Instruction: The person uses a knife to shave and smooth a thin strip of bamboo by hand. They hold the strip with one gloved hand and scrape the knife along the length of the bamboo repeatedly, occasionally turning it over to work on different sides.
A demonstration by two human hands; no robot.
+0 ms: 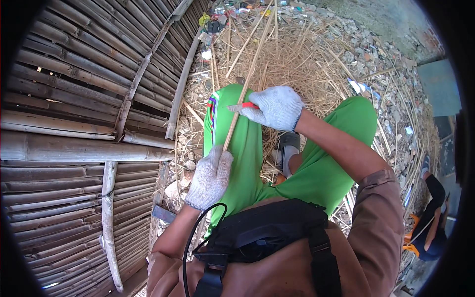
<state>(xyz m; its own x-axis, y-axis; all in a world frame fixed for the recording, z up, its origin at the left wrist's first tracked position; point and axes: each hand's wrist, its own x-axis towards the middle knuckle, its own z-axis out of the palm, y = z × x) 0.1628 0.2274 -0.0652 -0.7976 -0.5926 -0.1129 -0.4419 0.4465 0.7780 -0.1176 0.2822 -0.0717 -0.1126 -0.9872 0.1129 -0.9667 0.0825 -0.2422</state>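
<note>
A long thin bamboo strip [253,63] runs from my lap up and away over my left knee, its far end above the straw-covered ground. My left hand [210,177], in a whitish knitted glove, is closed around the strip's near end above my left thigh. In my right hand [277,107], gloved the same way, is a knife [238,107] with a red handle and a short blade. The blade lies across the strip over the green trousers [242,129], pointing left. My right fingers wrap the handle and hide most of it.
Bamboo slat walls [89,94] stand close on my left. Straw-like shavings [297,59] and loose strips cover the ground ahead, with rubble and litter [381,54] beyond. A black pouch [267,230] with straps sits at my waist. Another person [431,218] sits at the far right.
</note>
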